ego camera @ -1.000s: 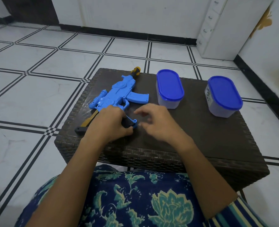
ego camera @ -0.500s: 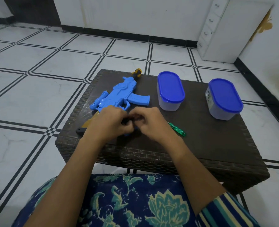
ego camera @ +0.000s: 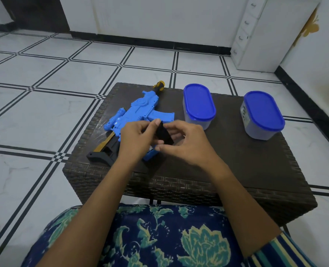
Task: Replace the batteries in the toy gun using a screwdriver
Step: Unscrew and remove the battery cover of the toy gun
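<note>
Left of the toy gun [ego camera: 140,110] you have the floor [ego camera: 44,112], glossy white tiles ruled with double black lines. The toy gun lies flat on the left half of the table [ego camera: 237,160], a dark box of woven wicker with a smoother top. The gun is bright blue moulded plastic, ribbed and knobbly. It has a black open-frame stock with a yellow-brown strip at the end nearest you, and a yellow-and-black tip at the far end.

Your left hand [ego camera: 136,137] sits over the gun's near end. Its fingers are curled and its thumb tip presses the upper edge of a black plastic piece [ego camera: 162,133], flat and roughly rectangular, held tilted just above the gun. Your right hand [ego camera: 186,143] meets it from the gun's right, thumb at the lower edge, forefinger bent toward the upper corner, the other fingers loosely curled. Both hands pinch the same piece.

Just right of the gun's blue magazine stands an oval tub [ego camera: 198,105], with cloudy translucent walls under a smooth blue lid. A second tub [ego camera: 263,112] of the same shape stands well apart, farther right.

Beyond the gun, far right, a white drawer unit [ego camera: 256,35] stands against the wall. Nearer you than the gun, dark blue cloth [ego camera: 159,237] with a teal floral print covers your lap.
</note>
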Demonstrator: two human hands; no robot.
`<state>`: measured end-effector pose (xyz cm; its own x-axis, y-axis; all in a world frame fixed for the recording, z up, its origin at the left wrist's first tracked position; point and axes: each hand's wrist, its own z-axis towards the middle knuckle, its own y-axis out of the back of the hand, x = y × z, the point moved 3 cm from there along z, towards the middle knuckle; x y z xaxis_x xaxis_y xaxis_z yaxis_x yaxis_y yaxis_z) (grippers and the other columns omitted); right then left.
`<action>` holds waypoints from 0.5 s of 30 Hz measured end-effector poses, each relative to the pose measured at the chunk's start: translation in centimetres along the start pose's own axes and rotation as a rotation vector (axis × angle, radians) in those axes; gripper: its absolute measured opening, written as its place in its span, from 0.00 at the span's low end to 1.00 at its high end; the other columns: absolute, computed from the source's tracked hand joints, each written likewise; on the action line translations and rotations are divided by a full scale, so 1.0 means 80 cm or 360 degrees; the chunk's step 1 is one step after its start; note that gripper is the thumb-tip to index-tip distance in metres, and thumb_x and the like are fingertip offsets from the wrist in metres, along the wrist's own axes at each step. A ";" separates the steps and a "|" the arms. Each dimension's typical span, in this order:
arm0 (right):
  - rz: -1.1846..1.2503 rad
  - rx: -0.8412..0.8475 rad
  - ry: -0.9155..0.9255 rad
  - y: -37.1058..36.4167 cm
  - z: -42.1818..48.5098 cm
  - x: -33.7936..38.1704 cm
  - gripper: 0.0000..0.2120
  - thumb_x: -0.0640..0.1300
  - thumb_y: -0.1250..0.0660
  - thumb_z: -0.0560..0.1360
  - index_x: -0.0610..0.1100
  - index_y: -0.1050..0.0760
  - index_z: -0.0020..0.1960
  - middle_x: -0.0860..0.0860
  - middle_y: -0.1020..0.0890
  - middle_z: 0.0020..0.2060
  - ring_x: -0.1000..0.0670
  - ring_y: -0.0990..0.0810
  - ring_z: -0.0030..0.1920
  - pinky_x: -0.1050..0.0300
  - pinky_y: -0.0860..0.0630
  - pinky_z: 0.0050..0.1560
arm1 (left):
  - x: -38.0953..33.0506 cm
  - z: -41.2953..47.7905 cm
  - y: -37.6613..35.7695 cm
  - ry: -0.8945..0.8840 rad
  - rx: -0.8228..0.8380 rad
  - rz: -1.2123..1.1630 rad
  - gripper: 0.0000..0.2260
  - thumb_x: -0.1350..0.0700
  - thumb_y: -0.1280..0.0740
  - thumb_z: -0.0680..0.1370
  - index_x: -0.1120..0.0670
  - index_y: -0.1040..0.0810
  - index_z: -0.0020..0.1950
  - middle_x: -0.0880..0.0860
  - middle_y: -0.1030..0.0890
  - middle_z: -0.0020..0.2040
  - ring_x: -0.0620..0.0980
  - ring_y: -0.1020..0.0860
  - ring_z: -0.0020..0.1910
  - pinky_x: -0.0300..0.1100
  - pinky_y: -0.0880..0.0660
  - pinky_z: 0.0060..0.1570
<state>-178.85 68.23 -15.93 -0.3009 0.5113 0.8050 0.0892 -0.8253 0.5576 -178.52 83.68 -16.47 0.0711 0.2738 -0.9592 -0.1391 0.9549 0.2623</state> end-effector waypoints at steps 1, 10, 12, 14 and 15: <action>-0.0038 -0.0024 -0.0045 0.002 0.000 -0.004 0.25 0.47 0.20 0.65 0.43 0.20 0.59 0.51 0.16 0.47 0.57 0.18 0.47 0.65 0.21 0.46 | 0.001 0.001 -0.006 0.0022 0.0045 -0.0011 0.14 0.50 0.31 0.77 0.51 0.19 0.32 0.49 0.20 0.25 0.51 0.17 0.31 0.54 0.19 0.40; -0.0679 0.0175 -0.0394 -0.002 0.008 -0.031 0.20 0.51 0.25 0.70 0.45 0.19 0.59 0.47 0.18 0.49 0.48 0.21 0.50 0.56 0.25 0.46 | 0.027 0.009 0.041 -0.0360 0.0833 0.1348 0.35 0.32 0.33 0.61 0.40 0.27 0.67 0.39 0.31 0.71 0.43 0.39 0.73 0.53 0.39 0.71; -0.0788 0.0222 -0.0376 -0.010 0.011 -0.025 0.22 0.54 0.26 0.70 0.46 0.21 0.61 0.47 0.20 0.54 0.47 0.22 0.54 0.52 0.23 0.52 | 0.035 0.010 0.042 -0.0364 0.0863 0.1432 0.35 0.36 0.28 0.64 0.38 0.31 0.69 0.37 0.33 0.72 0.43 0.41 0.74 0.54 0.40 0.72; -0.0865 0.0204 -0.0370 -0.008 0.009 -0.017 0.24 0.57 0.27 0.71 0.46 0.22 0.61 0.48 0.22 0.55 0.47 0.23 0.55 0.49 0.23 0.53 | 0.030 0.012 0.040 -0.0390 0.0813 0.1483 0.32 0.41 0.25 0.68 0.38 0.31 0.70 0.36 0.32 0.71 0.43 0.41 0.74 0.54 0.40 0.71; -0.0894 0.0159 -0.0390 -0.001 0.007 -0.015 0.23 0.57 0.28 0.71 0.46 0.22 0.61 0.49 0.22 0.54 0.47 0.23 0.56 0.48 0.22 0.52 | 0.028 0.013 0.040 -0.0404 0.0792 0.1503 0.31 0.42 0.25 0.68 0.38 0.30 0.69 0.36 0.32 0.70 0.43 0.40 0.73 0.55 0.39 0.70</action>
<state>-177.96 67.86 -16.82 -0.1018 0.9109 0.3998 0.0725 -0.3940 0.9162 -177.81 87.44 -17.72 0.3547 0.8805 -0.3144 0.1657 0.2718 0.9480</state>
